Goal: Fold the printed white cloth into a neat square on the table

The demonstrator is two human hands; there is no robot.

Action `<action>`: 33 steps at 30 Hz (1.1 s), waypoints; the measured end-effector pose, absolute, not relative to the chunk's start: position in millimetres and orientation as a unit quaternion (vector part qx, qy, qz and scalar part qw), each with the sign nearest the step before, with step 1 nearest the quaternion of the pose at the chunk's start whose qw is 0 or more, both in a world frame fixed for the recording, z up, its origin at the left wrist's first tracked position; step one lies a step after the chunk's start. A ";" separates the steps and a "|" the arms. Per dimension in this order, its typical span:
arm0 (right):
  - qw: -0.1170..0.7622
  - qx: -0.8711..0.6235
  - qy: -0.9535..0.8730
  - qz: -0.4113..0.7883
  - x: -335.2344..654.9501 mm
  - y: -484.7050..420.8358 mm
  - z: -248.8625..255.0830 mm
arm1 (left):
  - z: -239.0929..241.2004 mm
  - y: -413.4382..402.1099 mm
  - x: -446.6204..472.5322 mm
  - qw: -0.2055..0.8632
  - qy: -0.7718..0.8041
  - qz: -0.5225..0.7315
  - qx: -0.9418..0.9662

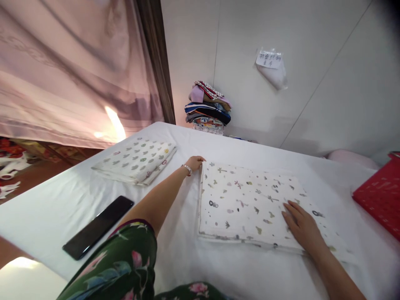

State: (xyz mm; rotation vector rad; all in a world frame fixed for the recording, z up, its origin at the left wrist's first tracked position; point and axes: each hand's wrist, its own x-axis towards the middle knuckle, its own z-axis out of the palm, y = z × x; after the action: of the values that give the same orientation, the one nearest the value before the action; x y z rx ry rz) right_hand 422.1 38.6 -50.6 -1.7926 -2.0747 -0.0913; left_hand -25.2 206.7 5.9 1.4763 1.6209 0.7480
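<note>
A white cloth [246,208] printed with small palm trees, birds and leaves lies folded in a flat rectangle before me. My left hand [195,163], with a bracelet at the wrist, is closed at its far left corner, the fingertips pinching the edge. Flat on the right part of the cloth rests my right hand [301,225], its fingers stretched out. To the left lies a second folded cloth [137,160], white with grey, green and red motifs, apart from both hands.
A black phone [100,227] lies near the left edge of the white-covered table [178,250]. Behind the table, folded fabrics [209,109] are stacked against the wall. A red item [379,191] is at the right, and a pink curtain [75,71] hangs at the left.
</note>
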 end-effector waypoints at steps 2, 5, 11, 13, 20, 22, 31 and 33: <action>0.196 -0.640 -0.743 -0.027 421.5 38.2 -49.6 | 3.4 203.5 -28.8 0.381 0.654 0.303 0.578; 0.200 -0.638 -0.743 -0.023 420.8 38.2 -48.3 | 1.1 199.9 -32.7 0.376 0.661 0.305 0.574; 0.206 -0.640 -0.740 -0.017 420.7 38.9 -47.3 | -0.5 199.6 -32.7 0.393 0.658 0.283 0.577; 0.203 -0.641 -0.740 -0.017 421.0 38.8 -47.6 | -1.6 199.4 -32.5 0.382 0.662 0.287 0.578; 0.209 -0.636 -0.743 -0.014 419.9 39.0 -46.4 | 2.0 196.0 -34.0 0.362 0.650 0.281 0.606; 0.210 -0.637 -0.742 -0.012 418.3 38.9 -45.0 | 5.7 193.6 -36.4 0.373 0.635 0.267 0.622; 0.199 -0.650 -0.733 -0.003 409.7 36.5 -35.4 | 4.8 196.1 -36.0 0.354 0.612 0.260 0.658; 0.199 -0.652 -0.732 -0.004 408.7 35.9 -35.0 | -0.4 198.4 -34.2 0.336 0.617 0.266 0.660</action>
State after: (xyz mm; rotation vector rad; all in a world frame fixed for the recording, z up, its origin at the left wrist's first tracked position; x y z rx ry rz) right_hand 408.7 35.9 -35.0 -1.8231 -2.0473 -0.0109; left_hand -34.2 198.4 -0.4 1.7208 1.6099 0.6926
